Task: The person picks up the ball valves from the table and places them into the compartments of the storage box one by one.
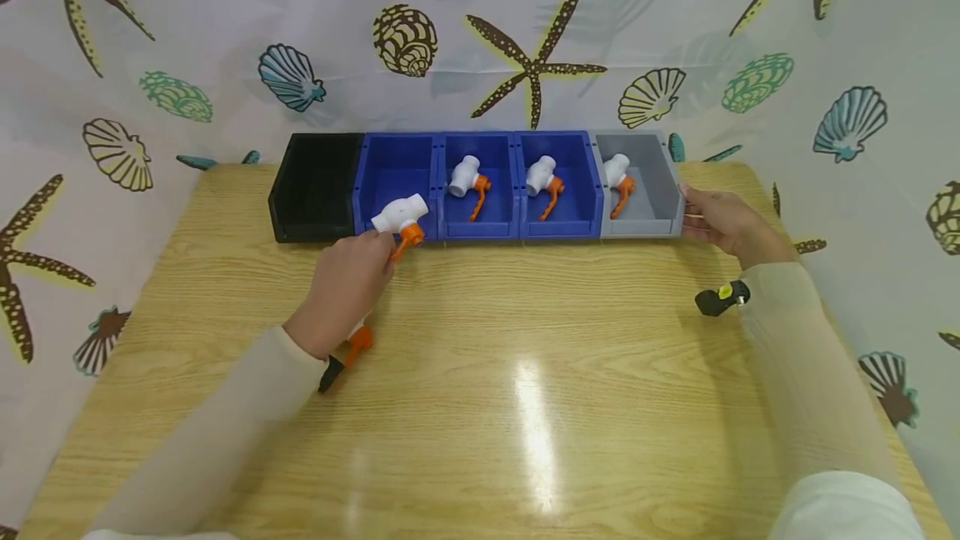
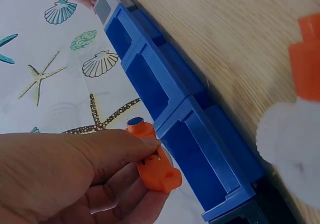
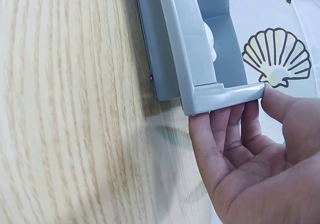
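Note:
My left hand (image 1: 347,286) pinches the orange lever handle of a white ball valve (image 1: 401,213), held at the front of the left blue bin (image 1: 397,158). In the left wrist view, thumb and fingers grip the orange handle (image 2: 159,171). My right hand (image 1: 723,222) touches the outer side of the grey bin (image 1: 660,227), fingers along the wall and thumb at the rim (image 3: 227,98). White valves with orange handles lie in the middle blue bin (image 1: 467,176), the right blue bin (image 1: 543,176) and the grey bin. Another valve (image 1: 360,338) lies partly hidden below my left wrist.
A black bin (image 1: 315,190) stands at the left end of the row. The bins stand side by side on a wood-grain table (image 1: 480,407), near a hanging cloth (image 1: 465,40) printed with shells and starfish. Small black devices (image 1: 720,298) are worn at the wrists.

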`<state>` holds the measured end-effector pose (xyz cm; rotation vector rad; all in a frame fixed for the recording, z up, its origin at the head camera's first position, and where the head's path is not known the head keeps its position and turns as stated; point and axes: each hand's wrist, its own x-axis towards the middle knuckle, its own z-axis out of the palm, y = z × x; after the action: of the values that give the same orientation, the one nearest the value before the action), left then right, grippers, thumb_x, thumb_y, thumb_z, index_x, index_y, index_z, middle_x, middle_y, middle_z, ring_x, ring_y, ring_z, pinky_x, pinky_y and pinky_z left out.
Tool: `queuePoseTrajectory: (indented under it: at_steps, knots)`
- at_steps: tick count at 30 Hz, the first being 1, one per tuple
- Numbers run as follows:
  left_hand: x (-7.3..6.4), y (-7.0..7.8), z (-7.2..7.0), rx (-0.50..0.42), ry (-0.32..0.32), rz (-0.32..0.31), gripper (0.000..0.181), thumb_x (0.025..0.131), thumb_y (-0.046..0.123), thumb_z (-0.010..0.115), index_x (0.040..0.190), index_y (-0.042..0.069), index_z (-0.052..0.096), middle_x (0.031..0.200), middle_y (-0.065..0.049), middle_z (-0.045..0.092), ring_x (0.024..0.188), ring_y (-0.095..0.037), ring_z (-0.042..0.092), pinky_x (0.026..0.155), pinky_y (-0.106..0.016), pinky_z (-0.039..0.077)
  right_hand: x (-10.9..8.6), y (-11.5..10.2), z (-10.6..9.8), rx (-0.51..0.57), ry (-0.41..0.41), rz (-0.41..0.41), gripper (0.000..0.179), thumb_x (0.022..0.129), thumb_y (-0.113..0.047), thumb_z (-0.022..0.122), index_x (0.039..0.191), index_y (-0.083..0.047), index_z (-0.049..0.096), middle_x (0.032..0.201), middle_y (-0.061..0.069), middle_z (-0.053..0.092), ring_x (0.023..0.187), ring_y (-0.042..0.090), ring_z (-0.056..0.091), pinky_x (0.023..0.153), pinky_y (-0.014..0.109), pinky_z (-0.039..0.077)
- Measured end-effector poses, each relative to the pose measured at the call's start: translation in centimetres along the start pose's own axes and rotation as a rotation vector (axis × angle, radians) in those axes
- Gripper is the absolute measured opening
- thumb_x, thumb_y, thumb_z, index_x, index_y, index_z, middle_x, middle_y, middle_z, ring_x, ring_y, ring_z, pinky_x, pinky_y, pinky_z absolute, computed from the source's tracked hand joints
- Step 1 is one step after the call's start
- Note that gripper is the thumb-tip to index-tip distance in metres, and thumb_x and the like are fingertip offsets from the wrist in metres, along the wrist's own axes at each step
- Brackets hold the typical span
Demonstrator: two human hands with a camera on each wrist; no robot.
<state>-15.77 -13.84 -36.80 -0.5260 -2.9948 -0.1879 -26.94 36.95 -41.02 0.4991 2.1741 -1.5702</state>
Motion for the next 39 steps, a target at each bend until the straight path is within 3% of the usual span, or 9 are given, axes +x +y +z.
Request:
queuePoseTrajectory:
  at_steps: [11, 18, 26, 39]
  knots:
    - [2.2, -0.9, -0.2, 0.0, -0.066, -0.03, 0.012, 0.086, 0.014, 0.067, 0.089, 0.003, 0.062, 0.075, -0.009, 0.06, 0.055, -0.024, 0.053, 0.045, -0.035, 0.045, 0.0, 0.1, 0.3, -0.02, 0.036, -0.002, 0.088, 0.082, -0.061, 0.05, 0.146, -0.005, 0.027, 0.119, 0.005, 0.043, 0.097, 0.012, 0.053, 0.082, 0.024, 0.048]
    - [3.7, -0.6, -0.2, 0.02, -0.038, -0.043, 0.014, 0.086, 0.014, 0.066, 0.088, 0.002, 0.059, 0.072, -0.01, 0.058, 0.054, -0.025, 0.051, 0.043, -0.034, 0.042, -0.4, 0.0, 0.1, -0.005, 0.011, -0.011, 0.086, 0.084, -0.059, 0.049, 0.145, -0.003, 0.027, 0.118, 0.005, 0.044, 0.089, 0.005, 0.056, 0.086, 0.026, 0.046]
    - [5.9, -0.5, 0.5, 0.051, -0.13, -0.114, 0.025, 0.086, 0.022, 0.067, 0.098, 0.003, 0.059, 0.08, -0.011, 0.058, 0.06, -0.026, 0.053, 0.048, -0.034, 0.044, -0.4, 0.0, 0.4, -0.011, 0.026, -0.017, 0.085, 0.085, -0.059, 0.048, 0.146, -0.003, 0.027, 0.12, 0.005, 0.045, 0.089, 0.005, 0.057, 0.082, 0.023, 0.048]
    - [7.6, -1.4, 1.8, 0.087, -0.1, -0.096, 0.019, 0.091, 0.018, 0.06, 0.097, 0.0, 0.062, 0.084, -0.014, 0.062, 0.062, -0.028, 0.056, 0.053, -0.039, 0.049, -0.8, -0.3, 0.7, 0.005, 0.027, -0.014, 0.087, 0.084, -0.06, 0.047, 0.146, -0.004, 0.024, 0.122, 0.006, 0.043, 0.095, 0.008, 0.054, 0.088, 0.027, 0.045]
